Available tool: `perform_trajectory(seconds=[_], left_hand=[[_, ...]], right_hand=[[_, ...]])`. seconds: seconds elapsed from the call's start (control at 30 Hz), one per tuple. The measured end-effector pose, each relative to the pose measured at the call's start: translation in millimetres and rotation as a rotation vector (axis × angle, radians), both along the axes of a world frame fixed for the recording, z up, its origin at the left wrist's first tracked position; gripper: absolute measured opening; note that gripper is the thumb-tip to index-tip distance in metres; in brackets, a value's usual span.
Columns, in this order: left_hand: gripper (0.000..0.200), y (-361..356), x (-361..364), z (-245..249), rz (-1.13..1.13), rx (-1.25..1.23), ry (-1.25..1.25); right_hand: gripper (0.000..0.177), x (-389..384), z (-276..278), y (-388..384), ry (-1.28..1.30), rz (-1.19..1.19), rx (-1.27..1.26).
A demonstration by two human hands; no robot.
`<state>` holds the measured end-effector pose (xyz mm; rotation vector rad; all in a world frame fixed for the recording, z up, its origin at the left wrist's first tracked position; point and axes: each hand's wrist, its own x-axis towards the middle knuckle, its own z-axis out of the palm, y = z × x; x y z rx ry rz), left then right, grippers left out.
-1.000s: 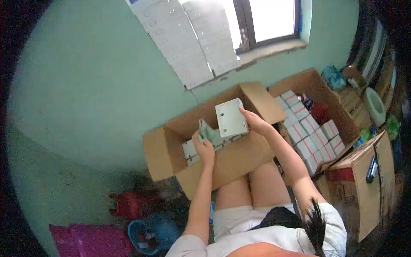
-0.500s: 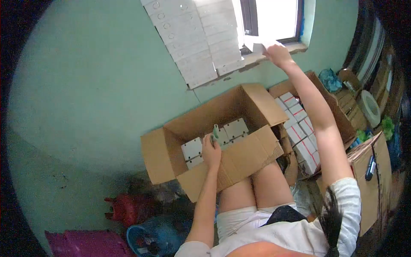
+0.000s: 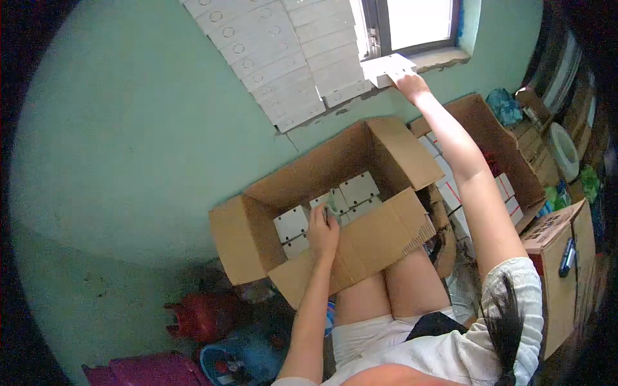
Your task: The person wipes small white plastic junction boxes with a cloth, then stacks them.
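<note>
My right hand (image 3: 410, 85) reaches up to the window sill, its fingers closed on a white box (image 3: 386, 66) beside the stacked boxes. My left hand (image 3: 324, 235) is over the open cardboard carton (image 3: 257, 251), near its front flap. Its fingers are curled around a small pale green thing (image 3: 333, 204) whose kind I cannot make out. Inside the carton lie several white boxes (image 3: 358, 188) with dark dots at their edges, just beyond my left hand.
Stacked white boxes (image 3: 270, 64) stand against the wall left of the window (image 3: 418, 22). Right of the carton, a second carton (image 3: 515, 151) holds white boxes with red lines. A closed carton (image 3: 557, 257) with a dark marker-like object stands nearer. A blue tub (image 3: 219, 357) is at lower left.
My right hand has lowered the white box slightly onto the sill area beside the stack. My left hand stays over the carton with the green thing. The view has shifted a little.
</note>
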<state>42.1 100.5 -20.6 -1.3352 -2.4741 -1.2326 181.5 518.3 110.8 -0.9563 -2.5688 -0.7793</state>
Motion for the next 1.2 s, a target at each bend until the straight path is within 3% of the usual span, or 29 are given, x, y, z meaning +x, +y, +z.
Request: perform_trajectory(seconds=[0.07,0.17,0.27,0.4,0.47,0.5,0.6,0.73,0.77,0.83,0.87,0.9,0.97,1.0,1.1,1.2], left_hand=[[0.033,0,2,8,0.01,-0.042,-0.022],[0.032,0,5,15,0.014,-0.07,-0.041],[0.032,1,2,8,0.018,-0.058,-0.047],[0.031,0,5,13,0.016,0.014,0.014],[0.03,3,5,18,0.022,0.041,-0.025],[0.03,0,6,18,0.03,0.067,-0.061],[0.03,-2,0,9,0.053,0.072,-0.109],[0.03,-3,-1,6,0.067,0.126,-0.032],[0.032,-4,-3,5,0.075,0.134,-0.089],[0.033,-1,-4,3,0.116,0.136,-0.167],[0.034,1,-5,-1,0.134,0.229,-0.157],[0.035,-2,-4,-5,0.158,0.318,-0.142],[0.035,-10,-2,2,0.191,0.313,-0.32],[0.035,-13,1,7,0.178,0.326,-0.481],[0.033,-19,4,15,0.299,0.359,-0.425],[0.031,-25,-1,-8,0.312,0.399,-0.366]], right_hand=[[0.045,-9,12,-14,-0.019,-0.084,-0.13],[0.045,-21,-1,-11,-0.025,-0.02,-0.014],[0.051,-27,-6,-14,0.066,-0.05,-0.146],[0.052,-27,-16,-7,0.0,-0.057,-0.151],[0.06,-24,-21,-11,0.162,-0.054,-0.111],[0.064,-31,-31,0,-0.023,-0.22,0.03],[0.072,-28,-45,-3,0.241,-0.047,-0.118],[0.084,-26,-41,-37,0.401,-0.121,-0.164],[0.084,-26,-46,-43,0.385,-0.107,-0.171],[0.08,-29,-58,-57,0.667,0.054,-0.012],[0.067,-32,-63,-70,0.71,0.11,0.07],[0.067,-37,-67,-92,0.685,0.143,0.039],[0.049,-52,-75,-130,0.71,0.29,-0.117],[0.037,-66,-80,-149,0.693,0.358,-0.353],[0.037,-115,-129,-196,0.31,0.538,-0.622],[0.052,-157,-162,-244,-0.24,0.656,-1.155]])
